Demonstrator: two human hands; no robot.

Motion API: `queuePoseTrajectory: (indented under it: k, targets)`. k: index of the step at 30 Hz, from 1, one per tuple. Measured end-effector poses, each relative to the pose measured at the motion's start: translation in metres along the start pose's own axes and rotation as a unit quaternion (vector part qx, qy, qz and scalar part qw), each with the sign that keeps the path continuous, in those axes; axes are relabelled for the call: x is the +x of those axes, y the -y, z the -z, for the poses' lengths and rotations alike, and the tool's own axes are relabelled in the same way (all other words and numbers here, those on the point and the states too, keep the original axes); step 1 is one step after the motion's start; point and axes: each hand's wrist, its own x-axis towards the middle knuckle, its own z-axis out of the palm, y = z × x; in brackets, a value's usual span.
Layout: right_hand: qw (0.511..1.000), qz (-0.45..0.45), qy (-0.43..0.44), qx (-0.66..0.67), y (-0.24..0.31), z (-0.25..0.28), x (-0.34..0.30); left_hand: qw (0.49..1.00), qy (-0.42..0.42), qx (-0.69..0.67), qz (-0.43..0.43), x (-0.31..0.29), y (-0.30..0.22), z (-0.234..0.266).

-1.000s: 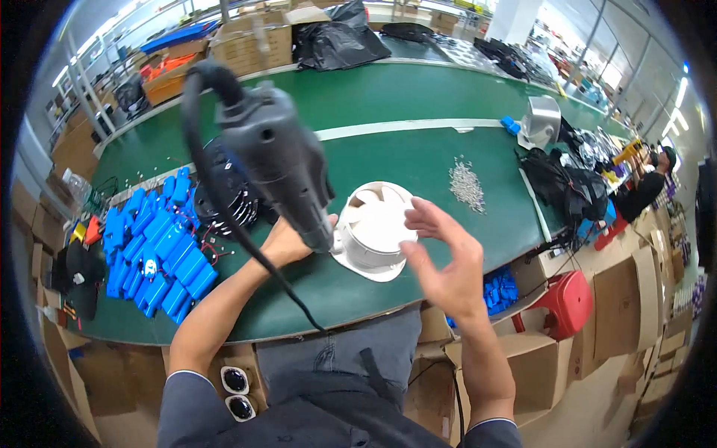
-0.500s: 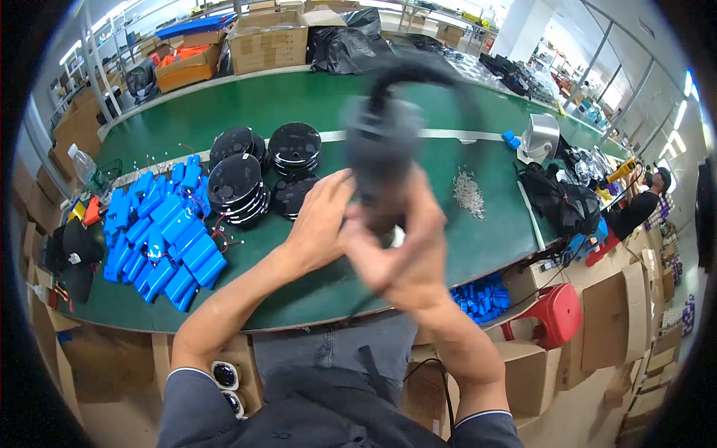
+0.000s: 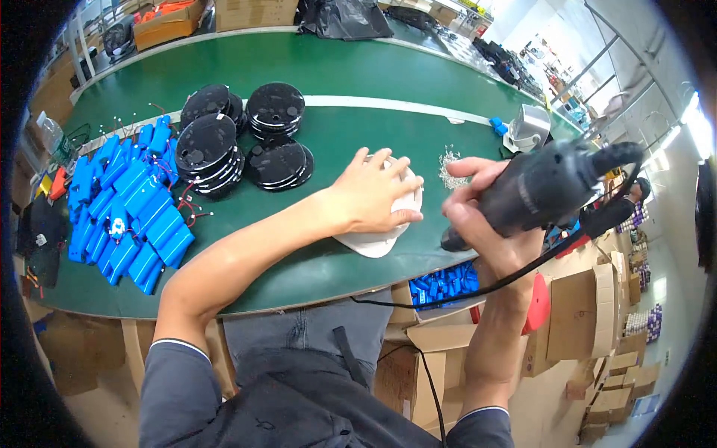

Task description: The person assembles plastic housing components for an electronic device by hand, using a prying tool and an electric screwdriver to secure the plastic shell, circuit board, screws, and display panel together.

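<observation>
The right hand [image 3: 499,240] had its grip closed around a dark power tool [image 3: 539,188]. The left hand [image 3: 373,193] lay spread over a white housing [image 3: 370,246] on the table [image 3: 291,270]. A box [image 3: 402,312] below held blue packs [image 3: 442,285].

white housing [image 3: 371,244] partly hidden by left hand [image 3: 371,198], far box [image 3: 255,13] cropped

Blue packs [image 3: 140,196] left of black disc stacks [image 3: 205,142] on a green worktable [image 3: 358,131]
Clear bottle [image 3: 52,134] at left, black plastic bag [image 3: 343,19] at the far side, cardboard boxes [image 3: 575,317] near right.
</observation>
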Motion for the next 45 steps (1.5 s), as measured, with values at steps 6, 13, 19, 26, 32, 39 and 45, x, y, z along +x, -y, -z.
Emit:
queuePoseTrajectory:
  k: [6,13,19,26,32,39,45]
  targets:
    - [0.982,0.06,0.015,0.177,-0.029,-0.005,0.002,0.997,-0.047,-0.007,0.065,-0.005,-0.004,0.003]
    - [0.983,0.033,-0.056,0.17,-0.06,-0.008,0.0,0.995,-0.06,-0.027,0.078,-0.013,-0.004,0.001]
    - [0.984,0.03,-0.045,0.168,-0.062,-0.011,0.004,0.993,-0.076,-0.041,0.081,-0.014,-0.002,-0.001]
    - [0.984,0.035,-0.059,0.162,-0.066,-0.009,0.005,0.994,-0.058,-0.043,0.084,-0.012,-0.003,0.0]
    - [0.984,0.026,-0.064,0.162,-0.066,-0.01,0.005,0.994,-0.055,-0.042,0.085,-0.012,-0.004,0.001]
    - [0.993,0.001,-0.06,0.105,-0.064,-0.016,0.005,0.994,-0.038,-0.04,0.092,-0.011,-0.005,0.004]
    - [0.989,0.008,-0.082,0.119,-0.068,-0.011,0.013,0.994,-0.041,-0.035,0.098,-0.012,-0.005,0.002]
